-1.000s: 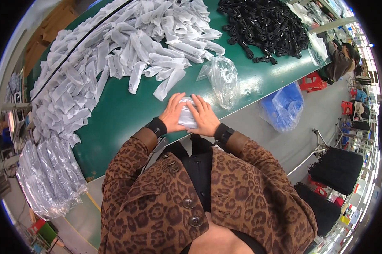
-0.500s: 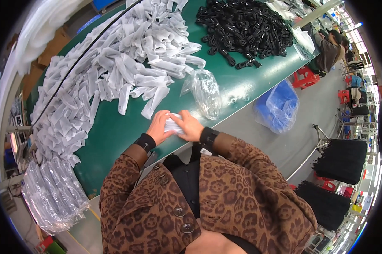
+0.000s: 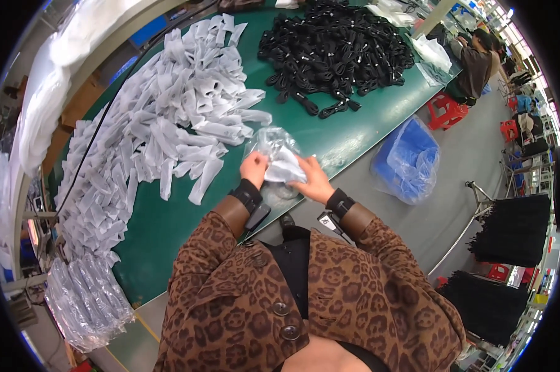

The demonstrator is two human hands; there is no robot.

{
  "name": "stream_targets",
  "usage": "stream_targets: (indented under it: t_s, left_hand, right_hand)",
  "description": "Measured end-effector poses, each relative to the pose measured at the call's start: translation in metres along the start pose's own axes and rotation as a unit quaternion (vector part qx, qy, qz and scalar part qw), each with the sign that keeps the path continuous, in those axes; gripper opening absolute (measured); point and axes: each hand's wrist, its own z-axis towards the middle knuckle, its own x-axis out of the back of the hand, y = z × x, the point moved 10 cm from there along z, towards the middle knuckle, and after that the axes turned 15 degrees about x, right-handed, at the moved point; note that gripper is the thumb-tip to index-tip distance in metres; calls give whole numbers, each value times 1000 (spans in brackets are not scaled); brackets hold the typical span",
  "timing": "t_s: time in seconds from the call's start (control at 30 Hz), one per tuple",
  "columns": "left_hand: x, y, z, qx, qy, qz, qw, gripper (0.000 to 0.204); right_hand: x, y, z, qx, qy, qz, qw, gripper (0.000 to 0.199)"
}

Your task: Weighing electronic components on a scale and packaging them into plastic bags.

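Note:
A clear plastic bag (image 3: pixel 272 137) lies near the front edge of the green table (image 3: pixel 162 239). Over it, my right hand (image 3: pixel 316 180) grips a small stack of white sleeve-like packets (image 3: pixel 284 166), thumb and fingers on its right side. My left hand (image 3: pixel 254 168) is closed at the left side of the bag and looks to pinch its film. The packets seem to lie within or against the bag's opening; the film makes it hard to tell which. Left of my hands spreads a large heap of similar white packets (image 3: pixel 162 133).
Coiled black cables (image 3: pixel 339 53) are piled at the far side. Filled clear bags (image 3: pixel 88 301) sit at the table's left end. A bag-lined blue bin (image 3: pixel 407 161) and a red stool (image 3: pixel 446 111) stand on the floor at right. Beyond sits another person (image 3: pixel 475 68).
Both hands have moved right and onto the clear bag, carrying the white packets. They were together around the stack; now they are apart, the left one at the bag.

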Motion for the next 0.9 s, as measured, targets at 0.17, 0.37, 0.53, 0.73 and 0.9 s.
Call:
stream_targets:
  t_s: [0.17, 0.37, 0.53, 0.73, 0.9]
  left_hand:
    - [10, 11, -18, -216, 62, -41, 974, 20]
    - [-10, 98, -79, -177, 28, 72, 981, 16]
    - [-54, 101, -89, -129, -89, 104, 982, 19]
    - [-72, 134, -135, -272, -129, 66, 951, 19]
    - [-88, 181, -200, -346, -218, 141, 902, 23]
  right_hand:
    - [-27, 20, -2, -53, -63, -193, 978, 79]
    - [-22, 53, 12, -190, -97, -47, 976, 59]
    - [-62, 83, 19, -159, 55, 672, 721, 44]
    - [-41, 97, 34, -71, 200, 587, 781, 44]
    - [47, 61, 20, 7, 293, 68, 954, 47]
